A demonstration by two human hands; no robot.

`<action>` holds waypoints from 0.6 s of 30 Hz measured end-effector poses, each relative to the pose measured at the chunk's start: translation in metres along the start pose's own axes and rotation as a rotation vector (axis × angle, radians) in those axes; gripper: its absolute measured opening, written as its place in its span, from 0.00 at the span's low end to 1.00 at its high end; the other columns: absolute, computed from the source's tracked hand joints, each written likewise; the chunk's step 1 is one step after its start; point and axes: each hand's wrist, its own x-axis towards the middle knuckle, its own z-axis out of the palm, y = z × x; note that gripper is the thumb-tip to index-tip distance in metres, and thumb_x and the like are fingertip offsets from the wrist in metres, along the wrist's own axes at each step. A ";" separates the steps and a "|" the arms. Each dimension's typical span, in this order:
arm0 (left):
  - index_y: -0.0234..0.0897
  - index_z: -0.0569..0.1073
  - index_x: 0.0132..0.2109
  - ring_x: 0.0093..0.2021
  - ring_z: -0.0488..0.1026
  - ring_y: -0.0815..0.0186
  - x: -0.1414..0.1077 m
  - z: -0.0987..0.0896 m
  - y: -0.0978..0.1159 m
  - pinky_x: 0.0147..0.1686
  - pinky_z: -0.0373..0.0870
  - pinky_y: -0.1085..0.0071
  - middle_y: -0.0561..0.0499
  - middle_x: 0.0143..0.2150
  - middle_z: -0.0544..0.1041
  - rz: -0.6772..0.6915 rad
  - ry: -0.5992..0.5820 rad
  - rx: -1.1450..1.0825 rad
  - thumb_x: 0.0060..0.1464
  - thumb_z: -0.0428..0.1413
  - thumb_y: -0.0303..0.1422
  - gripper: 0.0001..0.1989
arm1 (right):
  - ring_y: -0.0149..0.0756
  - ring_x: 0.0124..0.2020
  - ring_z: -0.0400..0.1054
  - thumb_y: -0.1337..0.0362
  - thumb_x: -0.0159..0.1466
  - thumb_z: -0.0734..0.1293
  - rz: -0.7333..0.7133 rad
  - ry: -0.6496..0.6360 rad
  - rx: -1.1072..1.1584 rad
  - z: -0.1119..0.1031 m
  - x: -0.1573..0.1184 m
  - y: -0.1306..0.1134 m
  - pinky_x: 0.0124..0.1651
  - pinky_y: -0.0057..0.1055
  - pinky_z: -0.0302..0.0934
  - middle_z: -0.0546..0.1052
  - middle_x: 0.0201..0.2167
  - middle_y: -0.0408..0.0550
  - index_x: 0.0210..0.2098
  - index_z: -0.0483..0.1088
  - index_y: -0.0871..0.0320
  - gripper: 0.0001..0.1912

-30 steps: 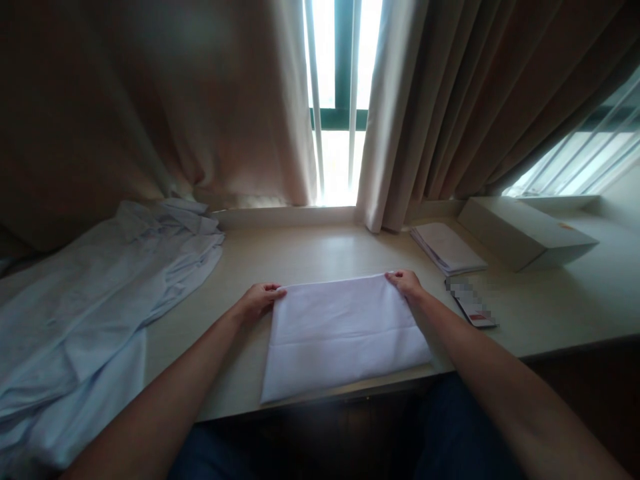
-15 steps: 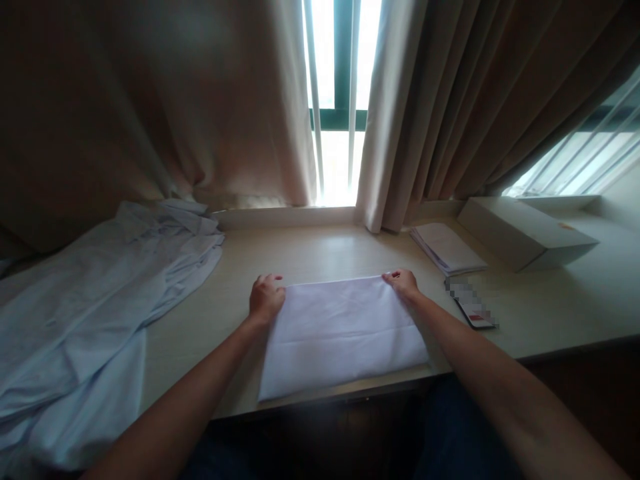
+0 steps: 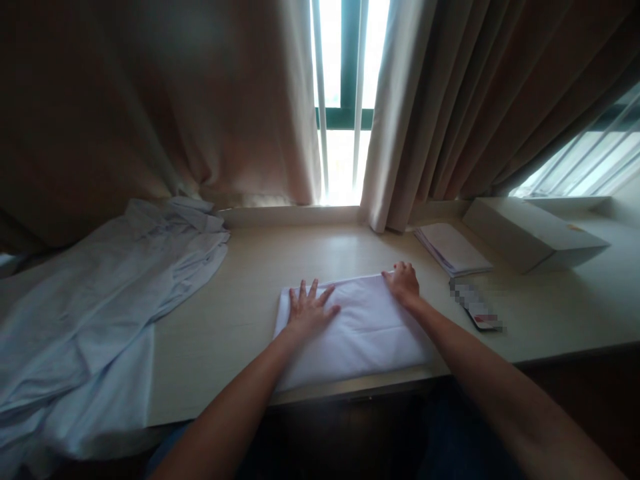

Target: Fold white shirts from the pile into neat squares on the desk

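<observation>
A folded white cloth (image 3: 370, 333) lies flat near the front edge of the pale table (image 3: 200, 347). My left hand (image 3: 311, 308) rests on the cloth's upper left part, palm down with its fingers spread. At the far right corner of the cloth, my right hand (image 3: 403, 283) has its fingers closed round the corner, thumb toward the cloth.
A heap of light cloth (image 3: 100, 313) covers the table's left side. On the right are a folded cloth stack (image 3: 453, 247), a blurred-out phone-like object (image 3: 475, 305) and a pale box (image 3: 540, 233). Curtains (image 3: 250, 100) hang behind, beside a window.
My left hand has moved right from the cloth's left corner onto its surface and spread its fingers. My right hand stays at the far right corner. The view has shifted slightly.
</observation>
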 end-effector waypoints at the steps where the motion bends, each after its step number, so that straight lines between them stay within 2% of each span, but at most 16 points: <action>1: 0.55 0.54 0.67 0.70 0.37 0.42 0.000 0.001 0.000 0.61 0.29 0.39 0.46 0.71 0.49 -0.008 -0.002 0.002 0.55 0.41 0.59 0.36 | 0.50 0.56 0.61 0.57 0.65 0.63 -0.132 0.047 -0.045 0.003 -0.011 -0.014 0.57 0.42 0.52 0.70 0.54 0.65 0.54 0.67 0.66 0.22; 2: 0.53 0.53 0.68 0.70 0.37 0.42 0.001 0.002 0.000 0.62 0.29 0.39 0.45 0.71 0.48 -0.016 -0.002 0.005 0.55 0.41 0.59 0.37 | 0.50 0.60 0.57 0.59 0.67 0.60 -0.290 0.043 -0.072 0.008 -0.024 -0.030 0.61 0.43 0.48 0.67 0.57 0.64 0.56 0.65 0.65 0.22; 3: 0.52 0.52 0.68 0.70 0.37 0.42 0.001 0.004 0.000 0.62 0.30 0.39 0.45 0.71 0.48 -0.021 -0.001 0.011 0.56 0.42 0.58 0.37 | 0.47 0.61 0.57 0.61 0.68 0.57 -0.449 -0.028 -0.075 0.015 -0.037 -0.046 0.63 0.42 0.46 0.67 0.58 0.61 0.57 0.65 0.63 0.21; 5: 0.49 0.50 0.69 0.70 0.38 0.44 0.002 0.006 -0.001 0.62 0.31 0.40 0.44 0.71 0.48 -0.024 0.004 0.028 0.59 0.41 0.53 0.34 | 0.41 0.61 0.57 0.61 0.70 0.54 -0.748 -0.256 -0.060 0.032 -0.061 -0.074 0.64 0.38 0.44 0.67 0.60 0.55 0.59 0.64 0.59 0.21; 6: 0.48 0.51 0.69 0.70 0.39 0.45 0.002 0.007 -0.001 0.62 0.32 0.40 0.45 0.71 0.48 -0.022 0.008 0.036 0.60 0.41 0.50 0.32 | 0.40 0.63 0.55 0.61 0.71 0.52 -0.785 -0.300 -0.056 0.041 -0.070 -0.084 0.65 0.38 0.42 0.64 0.61 0.54 0.61 0.62 0.60 0.22; 8: 0.48 0.52 0.69 0.70 0.40 0.47 0.002 0.008 -0.003 0.63 0.33 0.41 0.46 0.71 0.49 -0.018 0.018 0.049 0.62 0.39 0.44 0.29 | 0.39 0.66 0.51 0.58 0.72 0.48 -0.747 -0.361 -0.065 0.055 -0.079 -0.094 0.66 0.39 0.40 0.60 0.65 0.54 0.65 0.56 0.60 0.26; 10: 0.47 0.52 0.69 0.70 0.39 0.48 0.002 0.010 -0.003 0.63 0.34 0.42 0.47 0.71 0.49 -0.016 0.033 0.051 0.62 0.39 0.43 0.29 | 0.39 0.68 0.46 0.52 0.72 0.47 -0.684 -0.388 -0.089 0.062 -0.077 -0.092 0.67 0.41 0.37 0.55 0.67 0.53 0.67 0.52 0.60 0.29; 14: 0.45 0.53 0.69 0.70 0.40 0.49 0.005 0.012 -0.004 0.64 0.33 0.44 0.47 0.71 0.49 -0.030 0.058 0.030 0.62 0.38 0.47 0.31 | 0.40 0.70 0.37 0.44 0.69 0.44 -0.622 -0.401 -0.144 0.056 -0.060 -0.071 0.68 0.43 0.30 0.48 0.69 0.50 0.69 0.48 0.58 0.35; 18: 0.38 0.53 0.69 0.70 0.40 0.51 0.004 0.014 -0.022 0.66 0.34 0.51 0.43 0.71 0.48 -0.160 0.068 0.004 0.59 0.37 0.53 0.37 | 0.40 0.70 0.33 0.42 0.68 0.43 -0.502 -0.408 -0.195 0.049 -0.041 -0.047 0.68 0.43 0.27 0.43 0.70 0.51 0.69 0.44 0.60 0.39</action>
